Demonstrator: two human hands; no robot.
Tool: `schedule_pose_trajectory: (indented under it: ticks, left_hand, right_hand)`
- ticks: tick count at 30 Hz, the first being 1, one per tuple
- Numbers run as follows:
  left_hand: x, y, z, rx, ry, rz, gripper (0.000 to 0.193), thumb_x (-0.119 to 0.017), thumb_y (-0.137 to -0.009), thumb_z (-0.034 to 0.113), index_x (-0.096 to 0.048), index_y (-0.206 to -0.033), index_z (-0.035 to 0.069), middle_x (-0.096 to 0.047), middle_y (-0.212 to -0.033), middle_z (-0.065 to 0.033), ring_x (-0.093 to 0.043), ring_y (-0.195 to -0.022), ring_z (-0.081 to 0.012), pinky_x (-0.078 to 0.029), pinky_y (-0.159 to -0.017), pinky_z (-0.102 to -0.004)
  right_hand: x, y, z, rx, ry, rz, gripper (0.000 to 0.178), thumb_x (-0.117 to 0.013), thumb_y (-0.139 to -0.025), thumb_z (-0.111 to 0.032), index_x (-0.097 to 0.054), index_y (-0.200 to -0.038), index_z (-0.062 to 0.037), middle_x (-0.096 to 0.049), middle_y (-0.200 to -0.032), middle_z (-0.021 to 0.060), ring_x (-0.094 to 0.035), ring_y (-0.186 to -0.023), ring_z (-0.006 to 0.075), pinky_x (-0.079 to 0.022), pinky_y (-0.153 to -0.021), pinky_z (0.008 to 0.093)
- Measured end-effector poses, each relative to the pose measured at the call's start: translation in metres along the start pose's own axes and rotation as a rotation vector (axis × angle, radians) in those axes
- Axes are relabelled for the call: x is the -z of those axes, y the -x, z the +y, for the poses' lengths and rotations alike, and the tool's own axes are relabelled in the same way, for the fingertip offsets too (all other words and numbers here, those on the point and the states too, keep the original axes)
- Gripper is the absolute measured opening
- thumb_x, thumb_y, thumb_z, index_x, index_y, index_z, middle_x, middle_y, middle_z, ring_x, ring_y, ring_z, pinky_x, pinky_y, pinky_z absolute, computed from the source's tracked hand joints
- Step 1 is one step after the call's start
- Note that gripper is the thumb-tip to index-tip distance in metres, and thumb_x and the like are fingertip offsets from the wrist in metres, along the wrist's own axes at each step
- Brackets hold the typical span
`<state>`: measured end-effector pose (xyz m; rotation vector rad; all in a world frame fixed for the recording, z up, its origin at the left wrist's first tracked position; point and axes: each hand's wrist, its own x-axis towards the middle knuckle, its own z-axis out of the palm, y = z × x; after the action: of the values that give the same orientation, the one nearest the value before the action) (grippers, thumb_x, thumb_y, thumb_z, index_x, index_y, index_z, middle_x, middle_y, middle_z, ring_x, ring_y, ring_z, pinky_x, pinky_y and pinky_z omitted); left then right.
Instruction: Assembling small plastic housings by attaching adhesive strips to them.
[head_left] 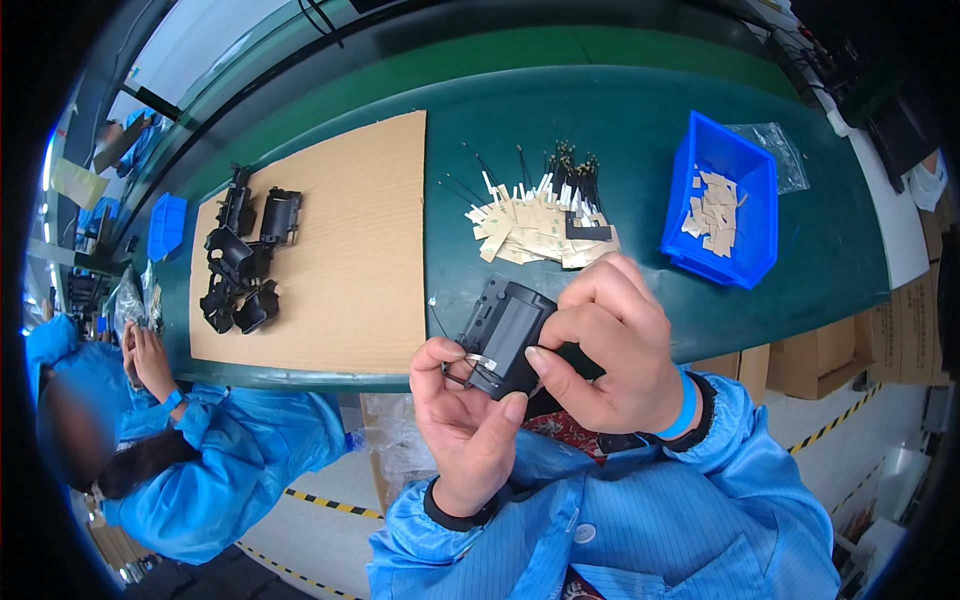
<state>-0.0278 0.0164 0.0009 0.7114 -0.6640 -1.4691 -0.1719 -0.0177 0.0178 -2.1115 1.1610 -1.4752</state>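
Note:
Between my two hands, over the table's front edge, is a black plastic housing (512,325) with a hollow, curved inside and a thin dark cable at its lower left. My left hand (465,430) grips the lower end with thumb and fingers. On the right side, my right hand (615,345) pinches the housing's edge between thumb and bent forefinger. Just beyond it lies a fanned pile of beige adhesive pieces (520,228) with white tabs and black cables, and a small black L-shaped piece (588,229) rests on the pile's right side.
Several black housings (238,255) lie on a cardboard sheet (350,230) at left. A blue bin (675,235) holds beige scraps, with a clear plastic bag (775,150) behind it. The green table (640,95) spans the view. A co-worker in blue (230,460) sits at left; cardboard boxes (825,360) stand right.

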Motion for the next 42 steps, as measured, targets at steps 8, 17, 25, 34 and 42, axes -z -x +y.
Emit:
schedule_pose_trajectory:
  ticks: [8,17,25,34,42]
  left_hand:
    - [0.0,-0.001,0.003,-0.034,-0.039,-0.068,0.062,-0.058,-0.069,-0.013,-0.025,-0.118,0.005,-0.041,-0.109,-0.0115,-0.049,-0.108,-0.0275,-0.047,-0.088,-0.043]
    - [0.006,0.001,0.004,-0.045,-0.093,-0.147,0.067,-0.055,-0.068,-0.016,-0.023,-0.122,0.006,-0.039,-0.114,-0.0133,-0.049,-0.108,-0.0276,-0.047,-0.089,-0.0435]
    - [0.005,-0.003,0.005,0.106,0.081,-0.14,0.074,-0.058,-0.069,-0.012,-0.022,-0.13,0.01,-0.04,-0.124,-0.015,-0.048,-0.112,-0.0244,-0.046,-0.091,-0.0403]
    - [0.0,-0.015,0.029,0.216,-0.153,-0.192,0.076,-0.063,-0.069,-0.007,-0.021,-0.13,0.01,-0.048,-0.11,-0.0131,-0.056,-0.088,-0.0186,-0.05,-0.063,-0.0283]
    - [-0.033,-0.158,0.117,-0.048,-0.673,-0.18,0.054,-0.055,-0.072,-0.004,-0.039,-0.122,0.008,-0.047,-0.1,-0.0075,-0.05,-0.077,-0.0109,-0.042,-0.06,-0.0203]
  right_hand:
    - [-0.001,-0.002,0.015,-0.12,-0.122,0.003,0.067,-0.072,-0.065,-0.027,-0.042,-0.117,0.0015,-0.047,-0.113,0.0184,-0.049,-0.098,0.0266,-0.039,-0.086,0.0359]
    - [-0.025,0.002,0.005,-0.188,-0.341,-0.051,0.062,-0.07,-0.071,-0.031,-0.046,-0.117,0.0044,-0.055,-0.095,0.0188,-0.058,-0.085,0.0288,-0.046,-0.071,0.0325]
    - [-0.03,-0.002,0.022,-0.118,-0.34,0.05,0.032,-0.059,-0.081,-0.018,-0.056,-0.102,0.0057,-0.059,-0.081,0.0179,-0.06,-0.067,0.0274,-0.047,-0.057,0.032]
    - [-0.009,-0.015,0.012,-0.022,-0.194,-0.083,0.038,-0.064,-0.075,-0.01,-0.054,-0.108,0.0054,-0.057,-0.08,0.0167,-0.057,-0.064,0.0275,-0.046,-0.056,0.0321]
    - [0.035,-0.019,0.033,-0.032,0.112,-0.023,0.019,-0.064,-0.072,-0.003,-0.06,-0.089,0.0029,-0.059,-0.079,0.0128,-0.058,-0.067,0.0264,-0.047,-0.058,0.033]
